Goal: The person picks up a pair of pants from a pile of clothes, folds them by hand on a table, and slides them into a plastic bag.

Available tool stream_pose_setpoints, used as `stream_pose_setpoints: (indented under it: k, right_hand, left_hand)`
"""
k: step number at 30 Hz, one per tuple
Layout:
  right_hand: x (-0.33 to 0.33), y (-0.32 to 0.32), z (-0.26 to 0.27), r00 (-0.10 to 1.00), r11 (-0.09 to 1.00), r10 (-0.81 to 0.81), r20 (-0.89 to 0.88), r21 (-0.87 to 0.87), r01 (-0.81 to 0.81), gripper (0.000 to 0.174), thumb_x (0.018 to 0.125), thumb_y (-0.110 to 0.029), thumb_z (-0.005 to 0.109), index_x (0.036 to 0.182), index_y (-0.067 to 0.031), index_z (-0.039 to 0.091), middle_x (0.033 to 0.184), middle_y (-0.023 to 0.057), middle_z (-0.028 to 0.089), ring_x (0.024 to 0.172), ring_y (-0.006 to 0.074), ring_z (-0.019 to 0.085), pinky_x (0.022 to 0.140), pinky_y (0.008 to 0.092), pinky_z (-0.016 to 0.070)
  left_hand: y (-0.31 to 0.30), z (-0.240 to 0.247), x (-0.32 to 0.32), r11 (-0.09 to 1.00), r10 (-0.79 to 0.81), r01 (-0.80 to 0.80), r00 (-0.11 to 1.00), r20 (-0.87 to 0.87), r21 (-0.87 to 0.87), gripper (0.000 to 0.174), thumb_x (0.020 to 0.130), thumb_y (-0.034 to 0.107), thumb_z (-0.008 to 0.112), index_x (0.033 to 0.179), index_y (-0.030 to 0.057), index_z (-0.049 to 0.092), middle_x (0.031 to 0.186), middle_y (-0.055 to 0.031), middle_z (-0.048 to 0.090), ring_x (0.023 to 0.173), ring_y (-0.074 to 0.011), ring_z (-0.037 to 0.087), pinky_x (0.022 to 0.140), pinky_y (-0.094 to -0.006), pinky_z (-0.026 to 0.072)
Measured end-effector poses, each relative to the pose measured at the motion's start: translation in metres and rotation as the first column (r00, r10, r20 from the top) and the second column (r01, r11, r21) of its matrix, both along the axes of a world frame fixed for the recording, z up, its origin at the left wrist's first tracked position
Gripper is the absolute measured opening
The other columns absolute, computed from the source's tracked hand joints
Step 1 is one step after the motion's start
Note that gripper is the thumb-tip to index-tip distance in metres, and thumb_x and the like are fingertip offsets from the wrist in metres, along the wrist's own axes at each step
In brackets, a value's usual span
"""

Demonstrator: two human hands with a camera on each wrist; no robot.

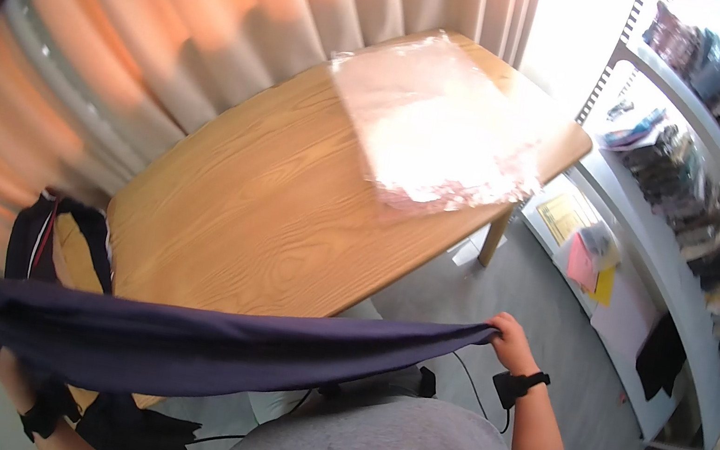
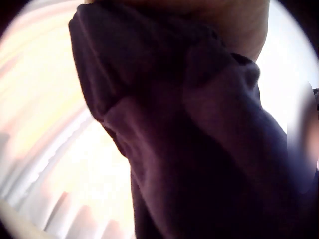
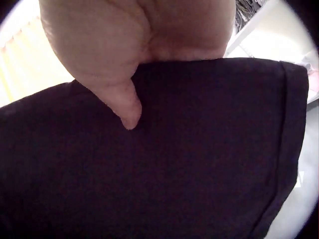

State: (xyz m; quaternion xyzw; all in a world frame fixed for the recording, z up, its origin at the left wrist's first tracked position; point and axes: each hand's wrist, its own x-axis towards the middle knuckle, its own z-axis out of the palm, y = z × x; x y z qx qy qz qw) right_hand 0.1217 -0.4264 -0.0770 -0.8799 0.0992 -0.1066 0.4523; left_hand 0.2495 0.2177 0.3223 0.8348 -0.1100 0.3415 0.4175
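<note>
A dark navy garment is stretched sideways between both hands, in front of the body. My right hand pinches its narrow gathered end; in the right wrist view the thumb presses on the cloth near its top edge, with a stitched hem to the right. At the other end my left hand holds the bunched cloth, its fingers hidden behind the fabric. Folds of the garment fill the left wrist view below the hand. Dark cloth with white and red stripes hangs beyond the left end.
A wooden table stands ahead, with a shiny clear plastic bag on its far right part. Curtains hang behind it. White shelves at the right hold many packed items. A black cloth hangs low there.
</note>
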Motion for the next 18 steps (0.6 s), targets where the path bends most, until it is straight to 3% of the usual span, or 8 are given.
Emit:
stream_pose_setpoints:
  k: [1,4,6,10,13,14,16,18]
  right_hand:
    - [0.004,0.000,0.013,0.999,0.998,-0.040,0.019,0.040,0.039,0.022,0.070,0.009,0.059,0.091,0.0002,0.061,0.085,0.0119,0.059,0.084,0.0266,0.059,0.077,0.0317,0.0465]
    - [0.022,-0.002,0.072,0.996,0.996,-0.083,-0.044,0.008,0.084,0.017,0.072,0.001,0.065,0.089,-0.0006,0.060,0.082,0.0152,0.062,0.078,0.0335,0.059,0.073,0.0361,0.0467]
    - [0.041,-0.004,0.118,0.995,0.960,0.083,0.053,-0.272,-0.065,0.017,0.071,-0.003,0.067,0.087,-0.0016,0.061,0.080,0.0153,0.062,0.080,0.0345,0.058,0.073,0.0388,0.0458]
    - [0.079,0.024,0.219,0.943,0.783,0.292,0.159,-0.607,-0.140,0.025,0.061,-0.001,0.066,0.086,-0.0027,0.060,0.079,0.0130,0.061,0.079,0.0319,0.059,0.073,0.0388,0.0461]
    - [0.102,0.063,0.285,0.880,0.681,0.406,0.248,-0.724,-0.110,0.025,0.060,-0.003,0.066,0.085,-0.0047,0.060,0.075,0.0107,0.059,0.073,0.0300,0.059,0.068,0.0387,0.0458]
    - [0.109,0.075,0.304,0.880,0.674,0.406,0.245,-0.731,-0.107,0.025,0.060,-0.003,0.066,0.085,-0.0047,0.060,0.075,0.0107,0.059,0.073,0.0300,0.059,0.068,0.0387,0.0458]
    - [0.125,0.098,0.335,0.843,0.521,0.495,0.211,-0.848,-0.094,0.026,0.062,-0.009,0.070,0.084,-0.0075,0.057,0.073,0.0075,0.057,0.069,0.0283,0.059,0.063,0.0387,0.0456]
    - [0.148,0.122,0.356,0.815,0.484,0.539,0.213,-0.870,-0.093,0.026,0.061,-0.011,0.071,0.082,-0.0078,0.056,0.071,0.0067,0.056,0.069,0.0279,0.059,0.063,0.0390,0.0457]
  left_hand:
    - [0.019,-0.014,-0.002,0.993,0.040,-0.051,0.994,-0.102,-0.105,0.059,0.085,0.024,0.067,0.131,-0.0056,0.043,0.124,-0.0150,0.054,0.108,-0.0225,0.056,0.095,-0.0326,0.0435]
    - [0.060,-0.050,0.010,0.974,0.198,-0.209,0.972,-0.124,-0.083,0.058,0.084,0.021,0.066,0.130,-0.0067,0.044,0.125,-0.0175,0.053,0.111,-0.0257,0.054,0.097,-0.0336,0.0404]
    - [0.074,-0.063,0.019,0.981,0.185,-0.191,0.967,-0.177,-0.022,0.061,0.086,0.023,0.066,0.133,-0.0069,0.041,0.129,-0.0179,0.051,0.114,-0.0253,0.052,0.100,-0.0321,0.0375]
    - [0.100,-0.101,0.035,0.958,0.220,-0.266,0.922,-0.318,-0.107,0.059,0.087,0.024,0.065,0.133,-0.0067,0.042,0.129,-0.0162,0.052,0.113,-0.0241,0.053,0.099,-0.0306,0.0385]
    - [0.131,-0.129,0.038,0.908,0.299,-0.378,0.888,-0.350,-0.182,0.057,0.088,0.022,0.064,0.132,-0.0061,0.043,0.128,-0.0151,0.053,0.111,-0.0235,0.054,0.097,-0.0301,0.0408]
    - [0.137,-0.134,0.037,0.907,0.293,-0.375,0.889,-0.352,-0.191,0.057,0.088,0.022,0.064,0.132,-0.0061,0.043,0.128,-0.0151,0.053,0.111,-0.0235,0.054,0.097,-0.0301,0.0408]
    - [0.146,-0.143,0.032,0.872,0.374,-0.464,0.839,-0.396,-0.159,0.056,0.088,0.023,0.064,0.132,-0.0059,0.044,0.129,-0.0152,0.052,0.111,-0.0231,0.054,0.097,-0.0298,0.0408]
    - [0.172,-0.160,0.025,0.857,0.398,-0.486,0.836,-0.376,-0.173,0.055,0.088,0.023,0.065,0.130,-0.0065,0.046,0.127,-0.0154,0.054,0.110,-0.0230,0.055,0.096,-0.0297,0.0415]
